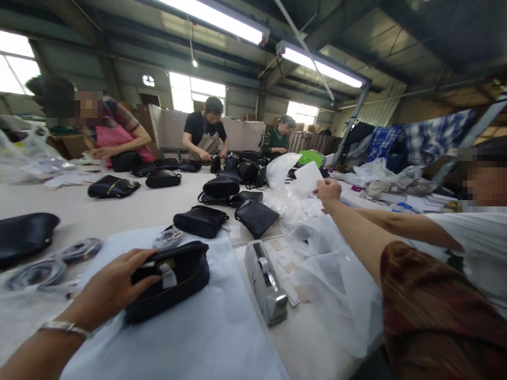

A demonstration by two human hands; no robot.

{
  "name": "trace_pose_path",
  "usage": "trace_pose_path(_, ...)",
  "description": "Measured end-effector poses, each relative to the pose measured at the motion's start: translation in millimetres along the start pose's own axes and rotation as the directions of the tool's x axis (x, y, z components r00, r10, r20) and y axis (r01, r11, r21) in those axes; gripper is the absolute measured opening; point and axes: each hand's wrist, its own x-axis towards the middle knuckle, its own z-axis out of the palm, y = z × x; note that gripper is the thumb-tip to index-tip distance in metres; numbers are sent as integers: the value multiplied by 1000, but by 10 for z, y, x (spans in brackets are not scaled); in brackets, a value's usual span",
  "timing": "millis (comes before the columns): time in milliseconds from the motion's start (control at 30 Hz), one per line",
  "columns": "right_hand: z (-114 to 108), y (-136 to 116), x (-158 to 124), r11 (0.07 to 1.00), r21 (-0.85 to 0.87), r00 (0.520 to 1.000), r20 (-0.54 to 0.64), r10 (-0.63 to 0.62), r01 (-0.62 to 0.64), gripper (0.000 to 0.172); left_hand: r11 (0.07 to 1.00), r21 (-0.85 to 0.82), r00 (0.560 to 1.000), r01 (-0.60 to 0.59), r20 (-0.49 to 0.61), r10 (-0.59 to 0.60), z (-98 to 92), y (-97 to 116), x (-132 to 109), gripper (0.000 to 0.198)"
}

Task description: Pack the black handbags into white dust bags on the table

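Observation:
My left hand (113, 282) grips the near-left rim of a black handbag (180, 287), thumb at the opening and fingers over the edge. The bag gapes open, and a small white packet (168, 277) shows at its mouth. Beneath it lies a pale sheet of tissue paper (237, 332). Far out to the right, my right hand (329, 191) pinches the edge of a white card (308, 178) above a heap of clear plastic bags (289, 203). A coiled strap in plastic (168, 237) rests just behind the open bag.
A grey tape dispenser (265, 285) stands right of the tissue. More black bags (202, 220) spread across the table, with wrapped straps (37, 272) at left. Co-workers handle bags opposite; a person in a white shirt (471, 243) reaches in close at my right.

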Motion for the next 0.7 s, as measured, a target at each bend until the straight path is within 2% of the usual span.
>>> trace_pose_path(67,-23,-287,-356,985,87,987,37,-154,151,27,1000,-5,999,-2,49,2,-65,59,-14,57)
trace_pose_path(100,-20,-417,-600,958,133,961,76,-267,255,26,1000,-2,998,0,67,0,-106,100,-25,60)
trace_pose_path(133,-16,-532,-882,911,185,912,121,-392,368,26,1000,5,995,-4,96,4,-148,143,-35,62)
trace_pose_path(167,-16,-630,-1196,851,224,839,178,-515,475,25,1000,22,993,-9,120,7,-188,182,-41,64)
trace_pose_path(233,-36,-765,-1872,674,303,610,286,-739,674,21,998,50,988,-22,156,14,-243,234,-38,69)
trace_pose_path(267,-52,-802,-2209,578,375,464,355,-812,725,17,998,63,984,-25,176,14,-256,244,-31,72)
trace_pose_path(300,-64,-819,-2532,498,477,298,436,-849,724,13,997,77,982,-29,189,14,-261,247,-24,75)
trace_pose_path(333,-62,-816,-2831,461,562,166,496,-852,687,12,996,82,980,-45,196,28,-262,247,-18,77)
trace_pose_path(367,-38,-794,-3101,461,616,76,546,-835,639,13,995,85,979,-54,200,36,-262,247,-14,79)
trace_pose_path(400,12,-756,-3335,482,644,28,583,-812,594,14,994,87,978,-62,206,42,-261,249,-13,80)
trace_pose_path(433,90,-704,-3531,522,643,38,610,-792,561,14,994,87,976,-68,210,49,-262,253,-13,81)
trace_pose_path(467,193,-643,-3688,579,615,91,640,-763,535,13,993,88,975,-73,214,53,-264,258,-15,82)
trace_pose_path(533,442,-511,-3897,724,520,245,709,-662,453,13,993,89,974,-78,217,57,-268,268,-22,83)
trace_pose_path(567,569,-450,-3959,790,471,299,747,-594,392,14,993,91,974,-80,217,58,-269,271,-26,83)
trace_pose_path(600,684,-399,-4002,837,433,327,780,-533,333,16,992,95,974,-79,217,57,-269,273,-31,83)
trace_pose_path(633,782,-361,-4031,864,412,334,802,-495,291,17,992,99,974,-78,218,55,-267,274,-36,83)
trace_pose_path(700,918,-334,-4061,850,433,315,796,-517,300,18,991,106,974,-77,222,52,-263,274,-44,83)
